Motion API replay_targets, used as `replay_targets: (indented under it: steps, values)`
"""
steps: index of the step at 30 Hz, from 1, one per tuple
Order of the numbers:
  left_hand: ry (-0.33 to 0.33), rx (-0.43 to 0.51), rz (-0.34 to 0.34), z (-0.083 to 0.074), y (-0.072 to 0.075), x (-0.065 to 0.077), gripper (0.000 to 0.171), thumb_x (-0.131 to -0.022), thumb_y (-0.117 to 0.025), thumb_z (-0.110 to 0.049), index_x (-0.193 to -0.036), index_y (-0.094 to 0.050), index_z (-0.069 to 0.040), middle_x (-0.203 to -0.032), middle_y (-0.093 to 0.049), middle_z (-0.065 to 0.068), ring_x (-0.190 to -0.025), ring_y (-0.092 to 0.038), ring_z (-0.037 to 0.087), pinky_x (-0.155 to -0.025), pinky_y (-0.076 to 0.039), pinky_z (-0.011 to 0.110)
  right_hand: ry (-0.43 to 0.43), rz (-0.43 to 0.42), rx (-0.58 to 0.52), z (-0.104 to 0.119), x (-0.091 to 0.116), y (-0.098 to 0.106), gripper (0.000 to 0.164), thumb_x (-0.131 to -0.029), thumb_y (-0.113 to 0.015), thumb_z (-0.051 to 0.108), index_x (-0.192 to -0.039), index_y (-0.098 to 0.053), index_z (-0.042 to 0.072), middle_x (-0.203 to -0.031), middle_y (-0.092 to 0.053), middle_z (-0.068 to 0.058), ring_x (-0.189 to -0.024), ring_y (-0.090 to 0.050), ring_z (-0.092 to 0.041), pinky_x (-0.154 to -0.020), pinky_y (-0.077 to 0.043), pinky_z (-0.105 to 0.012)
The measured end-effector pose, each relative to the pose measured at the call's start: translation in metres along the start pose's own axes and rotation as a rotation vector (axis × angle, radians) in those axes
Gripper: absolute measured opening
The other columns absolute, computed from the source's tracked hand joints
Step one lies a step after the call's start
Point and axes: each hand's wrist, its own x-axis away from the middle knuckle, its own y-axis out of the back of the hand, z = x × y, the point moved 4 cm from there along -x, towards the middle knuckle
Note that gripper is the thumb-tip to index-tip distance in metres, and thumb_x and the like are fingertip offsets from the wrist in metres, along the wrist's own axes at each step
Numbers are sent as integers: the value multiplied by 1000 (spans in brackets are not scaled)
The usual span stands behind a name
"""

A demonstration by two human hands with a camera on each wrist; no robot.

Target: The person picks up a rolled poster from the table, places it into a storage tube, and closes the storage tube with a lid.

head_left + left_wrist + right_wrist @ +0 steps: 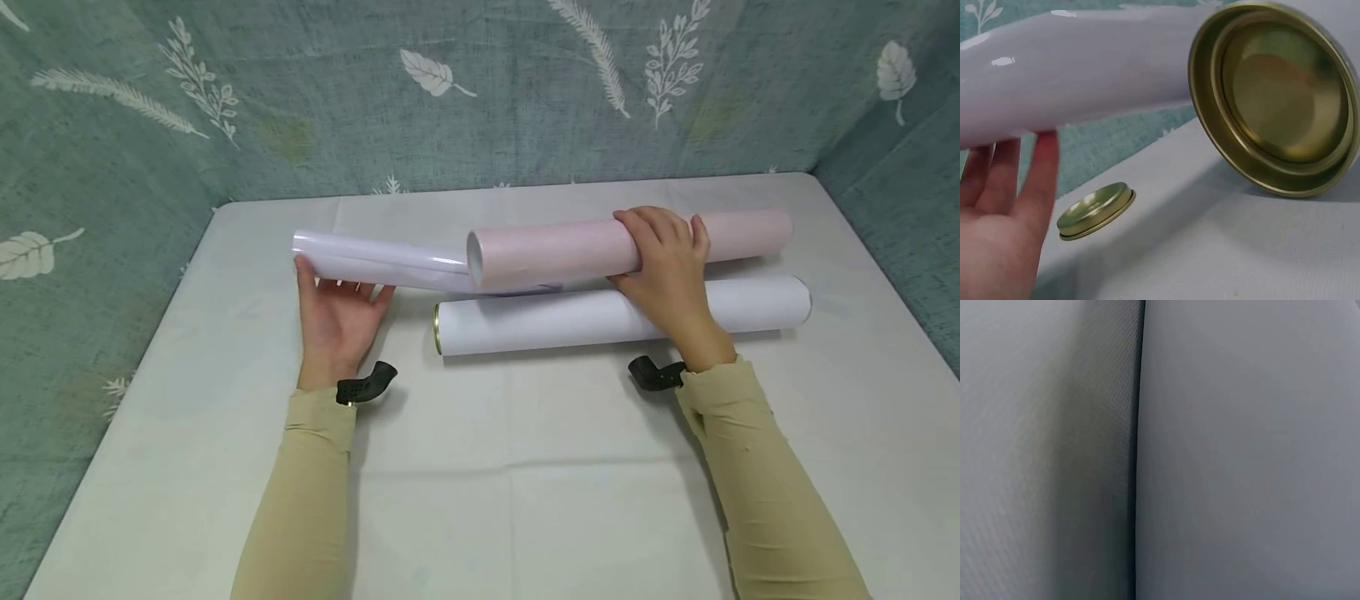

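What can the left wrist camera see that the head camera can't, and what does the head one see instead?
Only the left wrist view shows a loose gold cap on the table, and looks into the hollow gold end of the white tube.

Only the head view shows the right hand, gripping the pink tube, and both sleeves.

Both show the left hand holding the shiny roll, that gold end, the table and the leafy cloth.

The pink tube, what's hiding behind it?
Part of the glossy white roll is behind the left end of the pink tube, with a sliver peeking out below. The pink tube covers the rest there, so I can't see what else is behind.
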Motion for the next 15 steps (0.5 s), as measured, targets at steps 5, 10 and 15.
replay_targets:
  steps: [5,10,15]
  values:
    - [28,3,-11,2,0,2,62,-79,-60,-50,-126,-42,-13,-118,-46,11,-121,-36,29,-100,-24,46,5,3,4,0,0,0,71,-60,-82,16,-123,-50,18,-121,-48,-6,-118,-37,-26,-102,-5,-50]
    - [62,0,24,4,0,3,64,-78,-61,-51,-129,-41,-18,-130,-40,9,-126,-28,36,-96,-18,60,2,12,6,0,0,0,73,-61,-82,17,-126,-49,19,-122,-48,-6,-118,-36,-25,-102,-5,-50]
    - [72,-19,37,7,-2,1,44,-84,-62,-31,-121,-45,-16,-124,-43,7,-126,-30,32,-95,-18,62,4,10,6,-1,0,0,72,-61,-81,17,-125,-49,18,-121,-48,-6,-118,-36,-26,-102,-6,-50]
